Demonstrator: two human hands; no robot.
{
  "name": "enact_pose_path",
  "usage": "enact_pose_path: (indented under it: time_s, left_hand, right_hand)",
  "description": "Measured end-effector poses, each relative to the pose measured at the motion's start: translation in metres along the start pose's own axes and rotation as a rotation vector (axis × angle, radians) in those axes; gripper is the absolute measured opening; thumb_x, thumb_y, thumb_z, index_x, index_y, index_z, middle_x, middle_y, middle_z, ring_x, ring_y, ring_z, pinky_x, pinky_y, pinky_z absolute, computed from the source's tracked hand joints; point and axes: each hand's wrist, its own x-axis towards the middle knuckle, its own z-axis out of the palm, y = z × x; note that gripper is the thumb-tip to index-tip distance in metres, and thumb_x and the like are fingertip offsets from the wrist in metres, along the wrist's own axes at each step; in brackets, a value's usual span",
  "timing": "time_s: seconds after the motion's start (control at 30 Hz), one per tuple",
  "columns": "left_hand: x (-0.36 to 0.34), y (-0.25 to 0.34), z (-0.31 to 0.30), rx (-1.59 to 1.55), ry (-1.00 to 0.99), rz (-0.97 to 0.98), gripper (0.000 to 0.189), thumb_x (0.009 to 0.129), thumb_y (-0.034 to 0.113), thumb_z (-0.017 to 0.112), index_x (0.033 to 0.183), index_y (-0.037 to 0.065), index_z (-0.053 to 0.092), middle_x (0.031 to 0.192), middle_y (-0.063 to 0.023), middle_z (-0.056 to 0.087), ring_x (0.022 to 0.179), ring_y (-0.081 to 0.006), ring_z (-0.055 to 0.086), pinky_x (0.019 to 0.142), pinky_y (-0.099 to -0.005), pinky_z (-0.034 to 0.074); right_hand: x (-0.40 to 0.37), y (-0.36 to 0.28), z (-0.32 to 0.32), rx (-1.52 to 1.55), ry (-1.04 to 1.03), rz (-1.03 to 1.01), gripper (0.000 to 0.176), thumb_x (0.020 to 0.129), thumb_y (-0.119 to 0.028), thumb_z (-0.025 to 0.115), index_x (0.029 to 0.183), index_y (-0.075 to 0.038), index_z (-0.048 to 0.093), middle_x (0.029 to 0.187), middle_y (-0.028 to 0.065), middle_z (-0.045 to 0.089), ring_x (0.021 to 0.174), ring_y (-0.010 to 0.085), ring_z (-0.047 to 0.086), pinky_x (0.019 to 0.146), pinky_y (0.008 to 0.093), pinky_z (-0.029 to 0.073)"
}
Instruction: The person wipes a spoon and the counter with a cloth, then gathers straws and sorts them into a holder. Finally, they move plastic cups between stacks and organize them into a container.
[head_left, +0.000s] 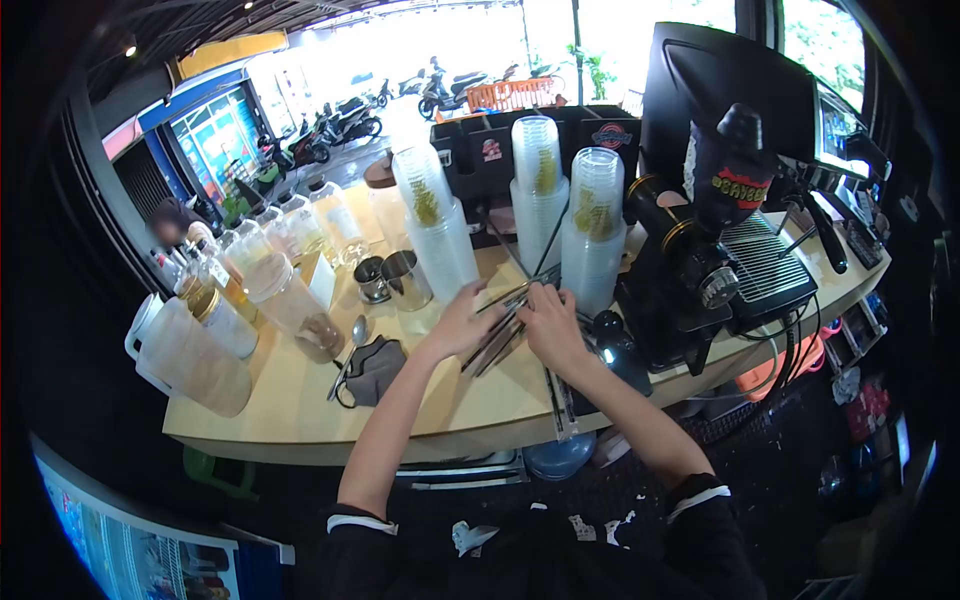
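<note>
Thin black straws [484, 358] lie in a loose, crossing bundle at the middle of the counter. My left hand [464, 322] is closed around the bundle's left side. From the right, my right hand [550, 320] grips the same straws with bent fingers. More dark sticks in a clear wrapper [560, 408] hang toward the counter's front edge below my right hand. Stacks of clear plastic cups stand close behind: a left stack [440, 245], a middle stack [538, 200] and a right stack [592, 250].
Left of my hands are a metal cup [407, 280], a spoon [360, 330], a dark cloth [374, 372] and a powder jar [300, 310]. A pitcher [190, 355] and several bottles [340, 222] stand farther left. At right is a black coffee grinder [680, 270].
</note>
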Motion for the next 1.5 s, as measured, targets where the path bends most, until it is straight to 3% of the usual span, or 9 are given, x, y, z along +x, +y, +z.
enact_pose_path:
  time_s: [0.07, 0.23, 0.33, 0.4, 0.6, 0.9, 1.0, 1.17, 1.5]
  left_hand:
    - [0.024, -0.004, 0.017, 0.218, -0.226, 0.088, 0.092, 0.068, 0.038, 0.071, 0.135, -0.005, 0.024, 0.133, -0.0253, 0.037, 0.126, -0.033, 0.036, 0.105, -0.0357, 0.028]
    - [0.063, -0.002, 0.041, 0.417, -0.448, 0.069, 0.118, 0.053, 0.037, 0.079, 0.134, -0.015, 0.01, 0.132, -0.0323, 0.034, 0.125, -0.0354, 0.037, 0.103, -0.0357, 0.031]
    - [0.07, -0.002, 0.055, 0.362, -0.477, -0.042, 0.109, 0.055, 0.033, 0.078, 0.134, -0.011, 0.018, 0.127, -0.0317, 0.04, 0.119, -0.0366, 0.043, 0.099, -0.0361, 0.037]
    - [0.069, -0.007, 0.066, 0.52, -0.201, 0.034, 0.082, 0.062, 0.027, 0.074, 0.126, -0.008, 0.036, 0.118, -0.03, 0.048, 0.108, -0.0386, 0.051, 0.091, -0.0394, 0.043]
    - [0.067, 0.006, 0.071, 0.584, -0.139, -0.074, 0.034, 0.076, 0.017, 0.058, 0.101, -0.005, 0.049, 0.1, -0.0267, 0.056, 0.092, -0.0399, 0.057, 0.079, -0.0443, 0.047]
    - [0.047, 0.031, 0.027, 0.794, -0.175, 0.005, 0.029, 0.08, 0.016, 0.05, 0.102, -0.003, 0.048, 0.091, -0.0226, 0.059, 0.083, -0.0388, 0.06, 0.071, -0.0468, 0.048]
    - [0.041, 0.022, 0.022, 0.805, -0.15, 0.071, 0.03, 0.08, 0.017, 0.05, 0.103, -0.002, 0.048, 0.09, -0.0222, 0.059, 0.082, -0.0382, 0.06, 0.07, -0.0466, 0.048]
    - [0.028, 0.018, 0.013, 0.831, -0.147, 0.061, 0.032, 0.081, 0.018, 0.051, 0.106, -0.002, 0.047, 0.091, -0.0211, 0.06, 0.082, -0.0369, 0.06, 0.07, -0.0464, 0.048]
    - [-0.013, 0.028, -0.035, 0.923, -0.062, 0.017, 0.028, 0.086, 0.024, 0.051, 0.1, 0.0, 0.049, 0.08, -0.0212, 0.061, 0.077, -0.0377, 0.06, 0.067, -0.0479, 0.048]
  right_hand:
    - [0.002, 0.008, 0.009, -0.023, -0.04, 0.022, 0.011, 0.066, -0.008, 0.061, 0.077, -0.006, 0.06, 0.083, 0.0079, 0.054, 0.087, 0.0238, 0.054, 0.08, 0.0434, 0.038]
    - [0.0, 0.02, 0.023, 0.0, -0.307, 0.229, 0.023, 0.066, -0.009, 0.065, 0.087, -0.001, 0.059, 0.088, 0.0115, 0.059, 0.088, 0.0261, 0.058, 0.077, 0.0386, 0.042]
    - [-0.009, 0.022, 0.011, 0.046, -0.317, 0.237, 0.023, 0.072, -0.005, 0.056, 0.094, 0.0, 0.057, 0.091, 0.0133, 0.059, 0.09, 0.0277, 0.058, 0.079, 0.0397, 0.043]
    - [-0.018, 0.02, 0.006, 0.037, -0.26, 0.205, 0.023, 0.073, -0.005, 0.055, 0.096, 0.0, 0.057, 0.091, 0.0137, 0.059, 0.09, 0.0276, 0.057, 0.079, 0.0395, 0.043]
    - [-0.038, 0.006, 0.008, 0.004, -0.174, 0.15, 0.022, 0.072, -0.003, 0.052, 0.093, 0.002, 0.055, 0.091, 0.0157, 0.057, 0.091, 0.0273, 0.057, 0.078, 0.0361, 0.042]
    - [-0.028, 0.008, 0.02, -0.032, -0.288, 0.127, 0.02, 0.074, -0.004, 0.052, 0.092, 0.001, 0.056, 0.091, 0.0127, 0.054, 0.087, 0.0267, 0.056, 0.08, 0.0353, 0.042]
    - [-0.018, 0.004, 0.016, -0.108, -0.127, 0.059, 0.022, 0.075, -0.007, 0.053, 0.096, 0.0, 0.055, 0.096, 0.0128, 0.053, 0.086, 0.0254, 0.056, 0.076, 0.0322, 0.045]
    - [-0.003, 0.0, 0.013, -0.37, -0.208, 0.232, 0.023, 0.076, -0.011, 0.057, 0.096, -0.002, 0.057, 0.098, 0.0101, 0.052, 0.088, 0.0203, 0.057, 0.066, 0.028, 0.051]
    - [0.004, 0.012, 0.024, -0.334, -0.306, 0.288, 0.015, 0.077, -0.009, 0.057, 0.089, 0.0, 0.06, 0.09, 0.0099, 0.055, 0.082, 0.021, 0.062, 0.063, 0.028, 0.055]
